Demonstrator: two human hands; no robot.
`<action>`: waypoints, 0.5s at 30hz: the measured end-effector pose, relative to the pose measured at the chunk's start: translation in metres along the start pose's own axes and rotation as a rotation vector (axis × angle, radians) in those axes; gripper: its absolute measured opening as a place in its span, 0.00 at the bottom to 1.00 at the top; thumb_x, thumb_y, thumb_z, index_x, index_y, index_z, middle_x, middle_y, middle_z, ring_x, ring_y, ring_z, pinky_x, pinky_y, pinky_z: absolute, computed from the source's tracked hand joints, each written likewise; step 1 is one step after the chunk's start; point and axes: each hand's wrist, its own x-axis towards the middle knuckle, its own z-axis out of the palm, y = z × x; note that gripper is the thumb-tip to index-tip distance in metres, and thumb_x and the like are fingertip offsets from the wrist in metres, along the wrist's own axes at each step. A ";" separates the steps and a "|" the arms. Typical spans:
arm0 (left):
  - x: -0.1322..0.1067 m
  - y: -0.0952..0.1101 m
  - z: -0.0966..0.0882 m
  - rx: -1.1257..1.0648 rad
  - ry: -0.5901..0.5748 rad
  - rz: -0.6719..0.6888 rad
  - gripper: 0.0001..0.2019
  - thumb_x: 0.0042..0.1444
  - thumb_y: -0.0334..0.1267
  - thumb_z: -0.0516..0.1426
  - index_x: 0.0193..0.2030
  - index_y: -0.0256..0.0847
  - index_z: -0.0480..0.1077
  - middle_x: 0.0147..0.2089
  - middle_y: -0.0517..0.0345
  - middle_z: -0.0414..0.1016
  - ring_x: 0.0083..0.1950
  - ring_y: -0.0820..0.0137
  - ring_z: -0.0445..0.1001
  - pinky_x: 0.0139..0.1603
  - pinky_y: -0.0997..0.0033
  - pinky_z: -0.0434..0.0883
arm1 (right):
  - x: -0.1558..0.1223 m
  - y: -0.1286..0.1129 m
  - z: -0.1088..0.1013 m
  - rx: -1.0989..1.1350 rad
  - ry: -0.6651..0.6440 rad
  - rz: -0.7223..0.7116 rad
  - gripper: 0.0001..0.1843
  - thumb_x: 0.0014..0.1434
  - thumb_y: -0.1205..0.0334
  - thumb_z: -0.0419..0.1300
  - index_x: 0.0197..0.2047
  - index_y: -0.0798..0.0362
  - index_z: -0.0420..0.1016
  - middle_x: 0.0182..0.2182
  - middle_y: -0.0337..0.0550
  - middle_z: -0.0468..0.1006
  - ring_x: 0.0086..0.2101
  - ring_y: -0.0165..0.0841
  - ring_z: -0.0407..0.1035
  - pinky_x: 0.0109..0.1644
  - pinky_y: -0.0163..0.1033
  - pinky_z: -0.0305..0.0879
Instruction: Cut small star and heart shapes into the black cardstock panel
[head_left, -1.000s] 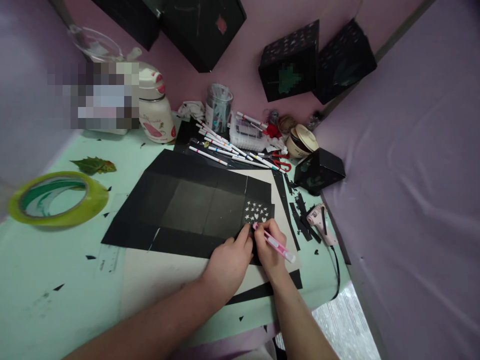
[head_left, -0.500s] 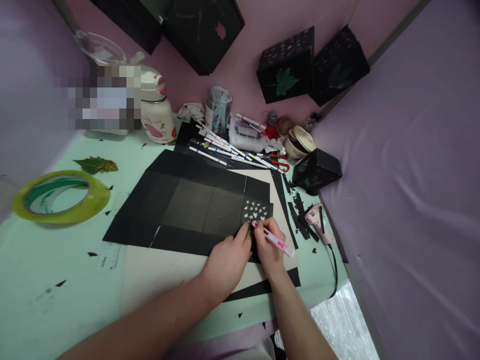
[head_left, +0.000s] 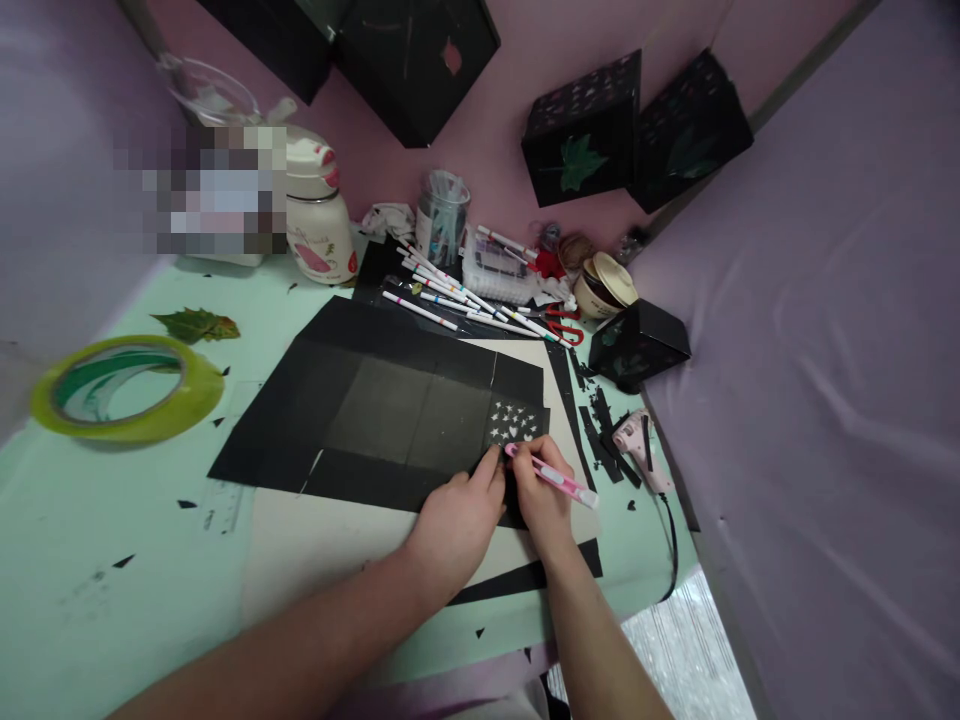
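Observation:
A sheet of black card with crease lines lies across a pale board. Star and heart shapes cut through its right flap show light. My left hand rests on the card's lower right part, fingers stretched out and pressing beside the shapes. Just right of those fingertips, my right hand is closed around a slim pink craft knife. The knife's front end points down at the card below the shapes; its tip is hidden by my fingers.
White markers, red-handled scissors and a jar stand behind the card. At right are a black box, paper scraps and a pink glue gun with a cord. Yellow tape and a leaf lie left.
The whole view has shifted slightly. The right hand and the knife have turned a little, the knife's rear end swinging slightly up and right. The left hand stays in place on the card.

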 end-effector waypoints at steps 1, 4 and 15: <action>0.000 0.000 0.000 -0.003 -0.003 -0.001 0.20 0.63 0.35 0.54 0.61 0.39 0.64 0.69 0.51 0.58 0.40 0.66 0.76 0.34 0.68 0.77 | 0.000 0.000 0.000 0.002 0.001 0.003 0.12 0.60 0.60 0.56 0.25 0.51 0.63 0.21 0.33 0.68 0.23 0.29 0.62 0.28 0.33 0.58; 0.000 0.001 -0.002 -0.008 -0.008 -0.001 0.20 0.63 0.36 0.54 0.61 0.39 0.64 0.69 0.50 0.57 0.40 0.66 0.76 0.35 0.67 0.77 | -0.001 0.001 0.000 -0.003 0.001 -0.002 0.12 0.60 0.60 0.56 0.25 0.51 0.64 0.21 0.33 0.68 0.24 0.29 0.63 0.29 0.34 0.58; 0.000 0.000 0.000 0.013 0.007 0.006 0.21 0.63 0.35 0.53 0.63 0.39 0.63 0.69 0.48 0.57 0.39 0.66 0.75 0.34 0.68 0.76 | 0.000 -0.002 -0.003 0.039 -0.028 0.013 0.12 0.60 0.59 0.56 0.26 0.51 0.65 0.22 0.34 0.70 0.24 0.30 0.64 0.29 0.34 0.60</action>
